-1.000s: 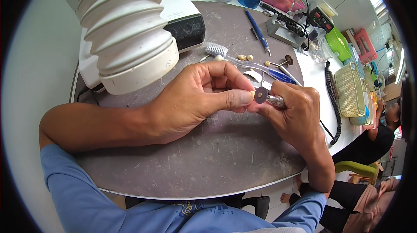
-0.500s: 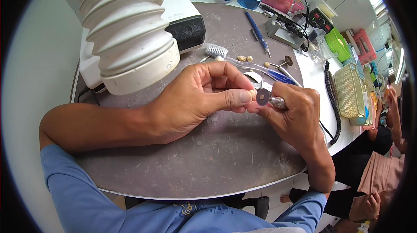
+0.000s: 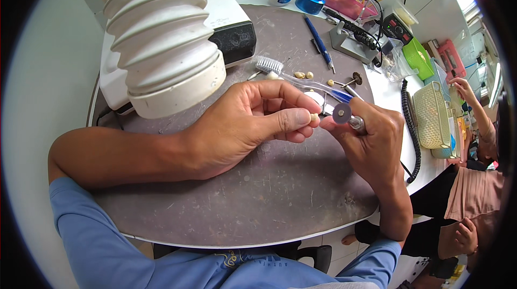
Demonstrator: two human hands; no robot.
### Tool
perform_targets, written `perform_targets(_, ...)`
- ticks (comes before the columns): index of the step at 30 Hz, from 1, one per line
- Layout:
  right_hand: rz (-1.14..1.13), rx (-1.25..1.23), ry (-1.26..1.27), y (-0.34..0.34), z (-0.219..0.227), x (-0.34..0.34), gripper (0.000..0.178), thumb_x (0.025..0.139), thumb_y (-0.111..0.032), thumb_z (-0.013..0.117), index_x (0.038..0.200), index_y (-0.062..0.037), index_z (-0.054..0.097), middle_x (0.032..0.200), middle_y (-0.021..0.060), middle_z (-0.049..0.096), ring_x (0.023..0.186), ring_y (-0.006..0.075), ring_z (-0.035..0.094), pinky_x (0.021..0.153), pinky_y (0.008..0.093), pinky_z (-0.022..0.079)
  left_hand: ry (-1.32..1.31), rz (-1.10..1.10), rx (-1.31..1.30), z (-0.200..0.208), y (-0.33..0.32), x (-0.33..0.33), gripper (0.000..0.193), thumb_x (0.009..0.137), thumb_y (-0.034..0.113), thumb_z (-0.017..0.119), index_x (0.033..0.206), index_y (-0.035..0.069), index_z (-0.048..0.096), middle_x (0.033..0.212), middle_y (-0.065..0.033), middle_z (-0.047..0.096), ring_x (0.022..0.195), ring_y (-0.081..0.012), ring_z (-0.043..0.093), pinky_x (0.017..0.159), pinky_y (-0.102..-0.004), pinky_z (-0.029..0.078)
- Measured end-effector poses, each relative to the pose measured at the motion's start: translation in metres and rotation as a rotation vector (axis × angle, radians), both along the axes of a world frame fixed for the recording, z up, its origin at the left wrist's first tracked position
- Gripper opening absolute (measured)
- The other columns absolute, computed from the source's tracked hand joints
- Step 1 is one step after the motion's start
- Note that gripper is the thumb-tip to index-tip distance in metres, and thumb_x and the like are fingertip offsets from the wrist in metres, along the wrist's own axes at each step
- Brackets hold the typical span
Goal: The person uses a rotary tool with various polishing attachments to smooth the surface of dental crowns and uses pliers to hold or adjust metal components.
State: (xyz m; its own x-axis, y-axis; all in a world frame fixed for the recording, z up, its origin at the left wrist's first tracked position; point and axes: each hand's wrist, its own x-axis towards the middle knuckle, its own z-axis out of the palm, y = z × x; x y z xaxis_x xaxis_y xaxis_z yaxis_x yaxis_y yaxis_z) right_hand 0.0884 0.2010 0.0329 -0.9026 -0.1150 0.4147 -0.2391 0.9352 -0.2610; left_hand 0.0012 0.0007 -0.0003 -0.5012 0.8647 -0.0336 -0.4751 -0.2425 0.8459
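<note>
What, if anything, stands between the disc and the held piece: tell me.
Nothing visible blocks the gap between the grey disc in the right hand and the cream piece in the left hand; a fingertip sits along the gap's lower edge.

Below the left hand (image 3: 247, 119) and right hand (image 3: 374, 135), a blue shirt (image 3: 186, 270) is showing yellow-and-dark print (image 3: 232, 258); its creased sleeves (image 3: 91, 224) are ending well back from both.

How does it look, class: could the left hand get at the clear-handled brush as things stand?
Probably yes: the brush lies just beyond the left hand, with nothing visible covering its bristle end. That hand pinches a small pale piece, though, so it might need freeing first.
</note>
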Motion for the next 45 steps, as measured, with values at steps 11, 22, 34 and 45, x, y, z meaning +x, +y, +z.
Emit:
perform_targets(11,-0.150,0.007,0.008,0.008,0.002,-0.008,0.044,0.078,-0.034,0.076,0.060,-0.0051,0.049,0.045,0.0084,0.047,0.039,0.0223,0.047,0.040,0.0331,0.035,-0.002,-0.018,-0.005,-0.001,0.001,-0.002,0.018,0.093,0.010,0.059,0.109,0.000,0.058,0.100,-0.0066,0.062,0.092,-0.0105,0.061,0.083,-0.0234,0.051)
perform_targets(22,-0.152,0.055,-0.046,0.007,0.001,-0.012,0.048,0.079,-0.040,0.074,0.059,-0.0050,0.047,0.045,0.0087,0.047,0.039,0.0255,0.047,0.043,0.0353,0.036,0.001,-0.009,-0.028,0.002,-0.001,-0.001,0.018,0.094,0.011,0.057,0.109,0.000,0.058,0.101,-0.0063,0.061,0.091,-0.0101,0.059,0.083,-0.0237,0.050)
perform_targets(34,-0.013,-0.021,0.015,0.002,0.000,-0.003,0.044,0.072,-0.040,0.079,0.065,-0.0041,0.055,0.050,0.0082,0.053,0.040,0.0207,0.050,0.041,0.0314,0.038,0.007,0.018,-0.028,0.000,0.000,-0.001,0.018,0.093,0.008,0.059,0.110,0.001,0.057,0.103,-0.0072,0.061,0.091,-0.0103,0.060,0.083,-0.0238,0.050)
perform_targets(45,0.050,0.000,-0.049,-0.003,0.000,-0.001,0.050,0.069,-0.041,0.080,0.058,-0.0049,0.048,0.049,0.0060,0.046,0.040,0.0179,0.046,0.039,0.0320,0.036,0.012,0.005,-0.013,0.000,0.000,-0.001,0.017,0.090,0.008,0.063,0.105,0.001,0.057,0.099,-0.0073,0.061,0.089,-0.0111,0.061,0.079,-0.0231,0.051)
